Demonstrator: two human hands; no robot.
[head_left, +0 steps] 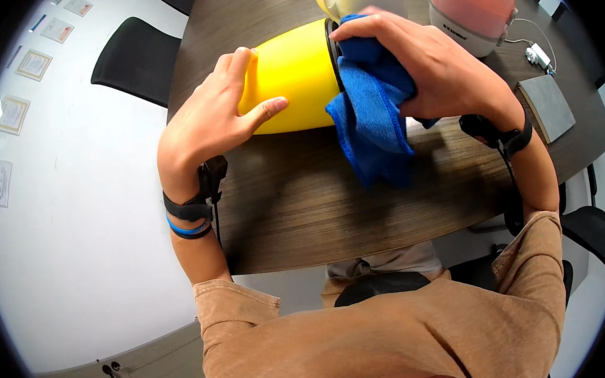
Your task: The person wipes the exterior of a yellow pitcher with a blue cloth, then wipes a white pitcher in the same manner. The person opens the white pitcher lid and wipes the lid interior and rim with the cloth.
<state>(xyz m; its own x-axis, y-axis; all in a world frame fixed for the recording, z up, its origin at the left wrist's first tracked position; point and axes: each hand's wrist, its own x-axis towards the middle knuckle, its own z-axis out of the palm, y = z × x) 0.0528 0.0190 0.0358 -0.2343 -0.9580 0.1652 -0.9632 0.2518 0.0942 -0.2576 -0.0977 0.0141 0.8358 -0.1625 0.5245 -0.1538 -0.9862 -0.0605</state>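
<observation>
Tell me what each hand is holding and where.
Left hand steadies the yellow container by its side; right hand clutches the bunched blue cloth at its rim.

A yellow container (292, 79) lies on its side on a dark wooden table (317, 209), steadied by the left hand (218, 114) spread flat over its body. The right hand (423, 64) presses a blue cloth (374, 115) against its dark rim. A pink-lidded appliance (473, 5) stands behind.

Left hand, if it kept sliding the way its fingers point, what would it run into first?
Probably the blue cloth that the right hand presses at the yellow container's rim; the left hand points along the container toward it.
</observation>
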